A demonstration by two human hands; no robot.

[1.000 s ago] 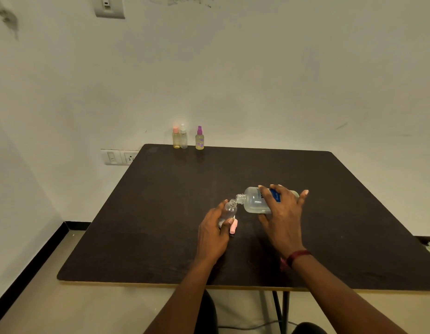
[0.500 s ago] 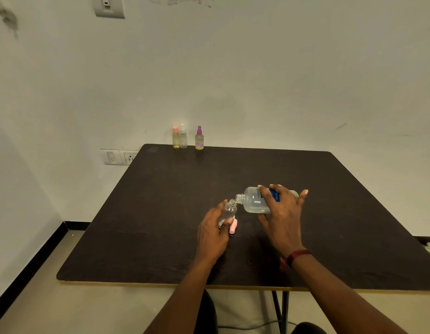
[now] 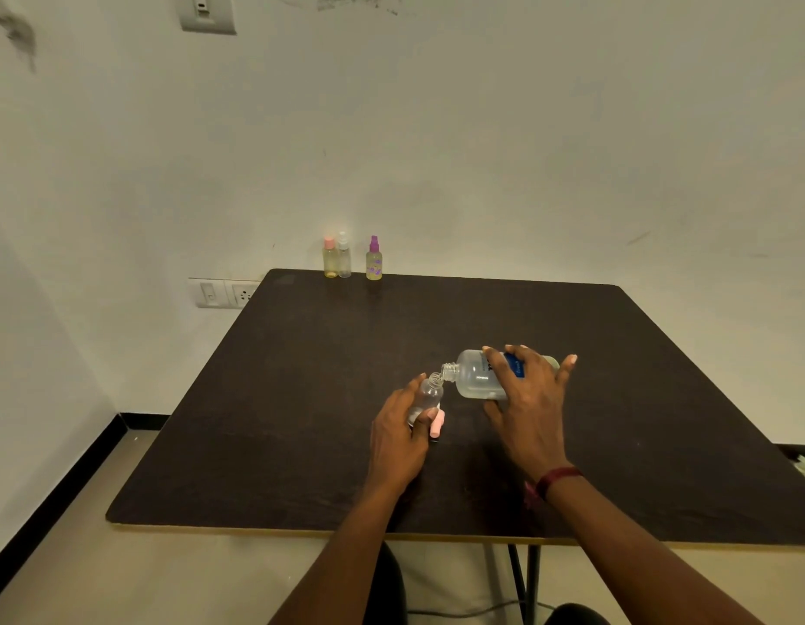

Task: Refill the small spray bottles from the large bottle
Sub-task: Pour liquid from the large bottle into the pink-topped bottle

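My left hand grips a small clear spray bottle with its top off, tilted slightly right, on the dark table. My right hand holds the large clear bottle with a blue label, tipped on its side. Its open neck meets the small bottle's mouth. A pink spray cap lies on the table just right of my left hand's fingers.
Three small spray bottles stand at the table's far edge by the wall: a pink-capped one, a clear one and a purple-capped one. Wall sockets sit left of the table. A table leg shows below the near edge.
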